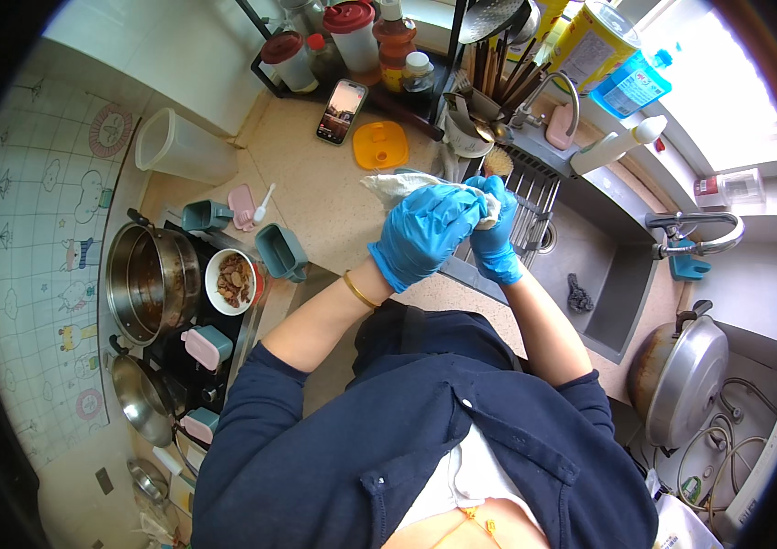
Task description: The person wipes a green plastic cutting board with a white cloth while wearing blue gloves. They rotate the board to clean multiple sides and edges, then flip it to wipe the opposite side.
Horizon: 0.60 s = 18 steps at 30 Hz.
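Note:
Both of my hands wear blue disposable gloves. My left hand (423, 233) is closed on a bunched white cloth (394, 184), whose loose end sticks out to the left. Close beside it, my right hand (496, 237) grips the same cloth from the sink side. Whether something lies inside the cloth is hidden by the gloves. Beyond the hands, an orange plastic lid (380, 145) and a lit smartphone (342, 112) rest on the counter. A teal seasoning box (281, 251) without its lid stands to the left, near a pink lid (242, 207) and a small white spoon (264, 204).
At right, a metal drying rack (532, 199) spans part of the grey sink (625, 274) under the faucet (697, 230). Steel pots (155, 274) and a bowl of dried spices (232, 281) stand left, by the stove. A condiment shelf (279, 88) borders the back.

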Motion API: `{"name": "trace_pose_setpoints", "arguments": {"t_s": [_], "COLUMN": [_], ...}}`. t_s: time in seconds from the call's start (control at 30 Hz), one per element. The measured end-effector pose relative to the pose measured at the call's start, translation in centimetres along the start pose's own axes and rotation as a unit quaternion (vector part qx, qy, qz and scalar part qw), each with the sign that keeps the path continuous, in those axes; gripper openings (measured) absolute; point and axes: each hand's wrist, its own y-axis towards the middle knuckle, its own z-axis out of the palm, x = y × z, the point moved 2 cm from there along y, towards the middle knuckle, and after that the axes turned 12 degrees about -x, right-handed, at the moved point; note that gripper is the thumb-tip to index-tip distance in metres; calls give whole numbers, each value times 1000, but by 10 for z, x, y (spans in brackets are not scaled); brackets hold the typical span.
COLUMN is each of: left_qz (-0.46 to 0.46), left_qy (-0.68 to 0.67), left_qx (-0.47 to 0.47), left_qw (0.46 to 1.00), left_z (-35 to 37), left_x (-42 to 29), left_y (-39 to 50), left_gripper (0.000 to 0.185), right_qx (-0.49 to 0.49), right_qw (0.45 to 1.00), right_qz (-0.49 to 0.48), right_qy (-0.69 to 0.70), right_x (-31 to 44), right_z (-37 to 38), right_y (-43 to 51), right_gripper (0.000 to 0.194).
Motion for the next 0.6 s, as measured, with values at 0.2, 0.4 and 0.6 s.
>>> {"name": "trace_pose_setpoints", "arguments": {"t_s": [0.2,0.4,0.6], "left_qz": [15,2,0], "left_qy": [1,15,27], "left_qx": [10,16,-8], "left_qw": [1000,1000,1000], "left_z": [-17,-31,-28], "left_x": [20,37,32], "left_y": [-11,-16,-16], "left_gripper": [40,42,43], "right_qx": [12,-12,-47], "right_qw": [997,996,988], "right_qz": [-52,81,131], "right_qy": [-60,20,66], "right_x": [3,4,-1], "right_z": [4,3,-1], "right_y": [2,1,-1], "right_gripper": [16,41,46]}}
